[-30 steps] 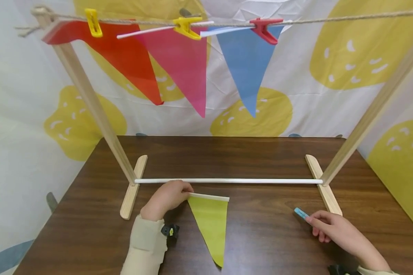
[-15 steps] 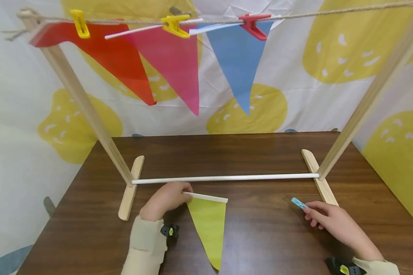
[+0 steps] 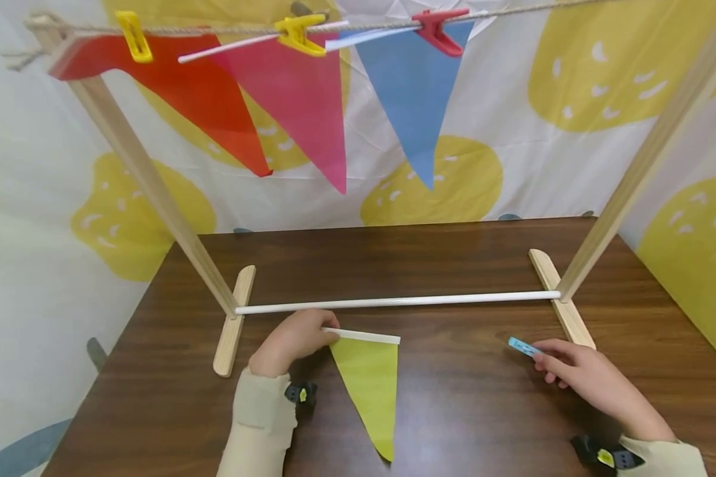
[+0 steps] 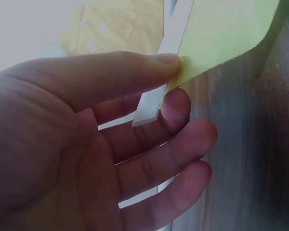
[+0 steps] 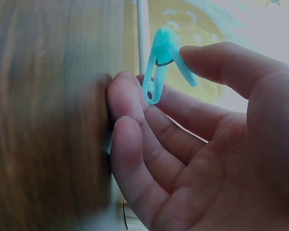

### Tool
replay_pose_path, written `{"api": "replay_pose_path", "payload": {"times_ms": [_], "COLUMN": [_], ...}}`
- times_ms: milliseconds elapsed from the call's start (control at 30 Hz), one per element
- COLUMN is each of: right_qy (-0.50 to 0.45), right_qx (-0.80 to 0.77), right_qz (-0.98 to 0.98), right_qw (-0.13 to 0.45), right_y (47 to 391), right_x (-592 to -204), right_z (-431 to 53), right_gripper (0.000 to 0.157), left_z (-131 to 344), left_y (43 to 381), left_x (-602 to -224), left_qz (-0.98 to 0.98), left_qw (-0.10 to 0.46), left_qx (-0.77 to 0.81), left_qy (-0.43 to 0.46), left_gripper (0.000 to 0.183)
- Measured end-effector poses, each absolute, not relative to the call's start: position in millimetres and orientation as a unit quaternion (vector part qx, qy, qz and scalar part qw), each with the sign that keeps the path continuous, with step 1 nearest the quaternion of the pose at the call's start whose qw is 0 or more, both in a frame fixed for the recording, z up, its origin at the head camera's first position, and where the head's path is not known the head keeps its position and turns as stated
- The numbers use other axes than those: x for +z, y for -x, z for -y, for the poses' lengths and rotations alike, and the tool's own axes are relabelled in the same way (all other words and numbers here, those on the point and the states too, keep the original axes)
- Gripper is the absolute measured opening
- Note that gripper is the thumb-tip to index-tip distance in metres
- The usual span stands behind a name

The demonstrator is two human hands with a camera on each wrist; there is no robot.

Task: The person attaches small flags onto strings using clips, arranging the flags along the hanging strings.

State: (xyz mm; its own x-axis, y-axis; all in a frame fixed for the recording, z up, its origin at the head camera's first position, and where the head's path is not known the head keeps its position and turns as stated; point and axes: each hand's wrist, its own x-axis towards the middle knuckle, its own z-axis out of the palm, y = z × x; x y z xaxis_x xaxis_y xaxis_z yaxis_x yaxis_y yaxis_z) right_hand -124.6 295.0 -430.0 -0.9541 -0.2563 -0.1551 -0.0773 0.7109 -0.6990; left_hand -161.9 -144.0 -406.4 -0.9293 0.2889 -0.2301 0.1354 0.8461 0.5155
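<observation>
My left hand (image 3: pixel 298 338) pinches one end of the white top strip of a yellow-green pennant (image 3: pixel 370 384), thumb on one side and fingers behind. In the left wrist view, the white strip (image 4: pixel 151 103) pokes out below the thumb. The pennant's point hangs toward the table's near side. Lower right in the head view, my right hand (image 3: pixel 585 374) holds a light blue clothespin (image 3: pixel 524 347) between thumb and fingers. Seen from the right wrist, the clothespin (image 5: pixel 156 67) has its two legs spread, with a metal spring between them.
A wooden frame stands on the brown table (image 3: pixel 453 397), with a white crossbar (image 3: pixel 406 301) low between its posts. Along its rope hang red (image 3: pixel 197 99), pink (image 3: pixel 310 99) and blue (image 3: pixel 412 93) pennants. Yellow (image 3: pixel 298 33) and red (image 3: pixel 438 32) clothespins grip the rope.
The head view has shifted a little. My right hand with the clothespin has moved slightly forward along the table. The left hand keeps its pinch on the pennant, almost unmoved.
</observation>
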Motion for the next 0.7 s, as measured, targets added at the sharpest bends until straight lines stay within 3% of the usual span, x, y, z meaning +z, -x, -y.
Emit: {"api": "replay_pose_path", "payload": {"times_ms": [267, 700], "right_qy": [0.091, 0.080], "right_qx": [-0.363, -0.344], "right_qz": [-0.919, -0.927], "right_qw": [0.125, 0.125], "right_y": [126.3, 123.4], "right_x": [-430.9, -429.8], "right_z": [-295.7, -294.3], "right_gripper": [0.038, 0.038], "left_z": [144.2, 145.8], "left_y": [161.9, 161.2], "left_x": [-407.3, -402.2], "left_qz": [-0.948, -0.950], "left_qw": [0.151, 0.158], "left_qx": [0.254, 0.248], "left_qy": [-0.115, -0.102], "left_gripper": [0.004, 0.018]}}
